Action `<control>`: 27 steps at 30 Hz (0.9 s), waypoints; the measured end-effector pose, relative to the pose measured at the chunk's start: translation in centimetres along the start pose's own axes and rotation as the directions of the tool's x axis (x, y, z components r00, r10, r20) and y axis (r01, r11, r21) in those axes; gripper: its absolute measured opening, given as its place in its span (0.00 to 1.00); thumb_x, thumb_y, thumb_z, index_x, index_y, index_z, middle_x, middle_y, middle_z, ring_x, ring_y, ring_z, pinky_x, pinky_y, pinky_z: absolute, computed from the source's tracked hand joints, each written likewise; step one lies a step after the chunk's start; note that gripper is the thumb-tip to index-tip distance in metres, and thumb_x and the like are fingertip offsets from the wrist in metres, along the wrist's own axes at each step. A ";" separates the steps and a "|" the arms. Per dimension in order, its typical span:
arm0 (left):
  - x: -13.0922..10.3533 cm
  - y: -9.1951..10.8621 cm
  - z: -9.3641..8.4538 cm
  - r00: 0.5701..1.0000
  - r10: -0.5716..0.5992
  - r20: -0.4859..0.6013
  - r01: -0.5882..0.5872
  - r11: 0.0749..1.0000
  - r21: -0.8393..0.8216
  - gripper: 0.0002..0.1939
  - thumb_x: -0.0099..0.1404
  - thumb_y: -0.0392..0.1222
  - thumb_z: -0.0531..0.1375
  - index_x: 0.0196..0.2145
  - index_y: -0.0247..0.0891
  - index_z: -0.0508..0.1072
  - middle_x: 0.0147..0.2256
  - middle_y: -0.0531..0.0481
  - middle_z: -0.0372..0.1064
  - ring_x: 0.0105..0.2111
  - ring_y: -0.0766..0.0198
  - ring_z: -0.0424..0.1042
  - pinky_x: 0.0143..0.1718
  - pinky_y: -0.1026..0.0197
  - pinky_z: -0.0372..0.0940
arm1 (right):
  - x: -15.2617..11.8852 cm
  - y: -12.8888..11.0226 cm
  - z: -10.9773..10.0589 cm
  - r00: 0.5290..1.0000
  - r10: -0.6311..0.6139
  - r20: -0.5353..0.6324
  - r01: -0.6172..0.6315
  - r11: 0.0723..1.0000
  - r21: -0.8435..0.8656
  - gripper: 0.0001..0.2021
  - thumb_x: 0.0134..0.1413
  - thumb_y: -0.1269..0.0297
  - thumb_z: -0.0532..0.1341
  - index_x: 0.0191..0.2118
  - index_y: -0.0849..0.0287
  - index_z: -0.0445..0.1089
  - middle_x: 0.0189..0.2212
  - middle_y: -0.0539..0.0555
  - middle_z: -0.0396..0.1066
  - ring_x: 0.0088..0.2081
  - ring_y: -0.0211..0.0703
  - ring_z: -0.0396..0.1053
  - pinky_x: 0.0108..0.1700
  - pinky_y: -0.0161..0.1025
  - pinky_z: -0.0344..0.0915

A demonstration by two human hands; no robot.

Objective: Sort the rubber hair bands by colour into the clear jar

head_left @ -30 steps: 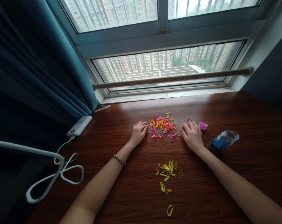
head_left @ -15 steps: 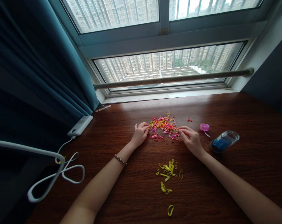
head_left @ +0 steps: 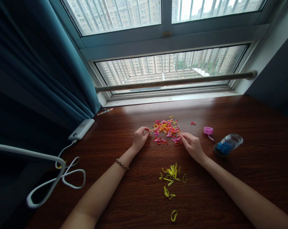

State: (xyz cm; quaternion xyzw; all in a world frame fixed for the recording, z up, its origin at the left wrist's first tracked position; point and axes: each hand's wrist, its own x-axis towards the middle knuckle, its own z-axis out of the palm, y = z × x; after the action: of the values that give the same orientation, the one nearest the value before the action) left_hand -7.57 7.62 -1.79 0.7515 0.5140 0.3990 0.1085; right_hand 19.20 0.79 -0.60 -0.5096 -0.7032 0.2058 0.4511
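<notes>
On my head camera, the only view, I have a dark wood-grained worktop (head_left: pixel 124 197) running up to a barred window (head_left: pixel 134 16), with a metal rail (head_left: pixel 174 82) across its lower pane and tower blocks outside. A blue curtain (head_left: pixel 69 47) hangs at left; beside it lies a white box (head_left: pixel 81 129) with a cable plugged into its near end. Well over to the right is a clear jar (head_left: pixel 227 145), its mouth uncovered; something blue shows low in it, though I can't tell contents from label. Just beyond sits a pink cap (head_left: pixel 208 130) with a pale strip trailing from it. The mixed pile of bands (head_left: pixel 166 128), red, pink, orange and yellow, lies mid-worktop between my hands; yellow bands (head_left: pixel 172 173) are scattered nearer me, and a red piece (head_left: pixel 193 123) lies apart, beyond my right hand (head_left: pixel 193 146). That hand's fingers are drawn together at the pile's right edge; whether they grip a band I can't tell. My left hand (head_left: pixel 140 139), bracelet (head_left: pixel 122 163) at its wrist, pinches a small orange band at the left edge.
</notes>
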 end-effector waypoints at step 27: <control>-1.5 3.3 1.5 0.953 0.160 0.258 -0.220 0.950 0.223 0.16 0.63 0.43 0.51 0.48 0.41 0.64 0.51 0.43 0.61 0.56 0.53 0.51 0.55 0.40 0.42 | 0.4 2.6 -0.4 0.941 0.293 -0.170 -0.250 0.940 0.232 0.13 0.48 0.58 0.58 0.35 0.61 0.72 0.32 0.57 0.74 0.35 0.48 0.72 0.40 0.46 0.67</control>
State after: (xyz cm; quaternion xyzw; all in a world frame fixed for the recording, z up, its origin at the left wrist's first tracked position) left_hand -4.46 5.28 -1.62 0.8476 0.4680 0.2475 0.0345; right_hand 20.84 2.17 -2.19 -0.5706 -0.5510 0.2856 0.5379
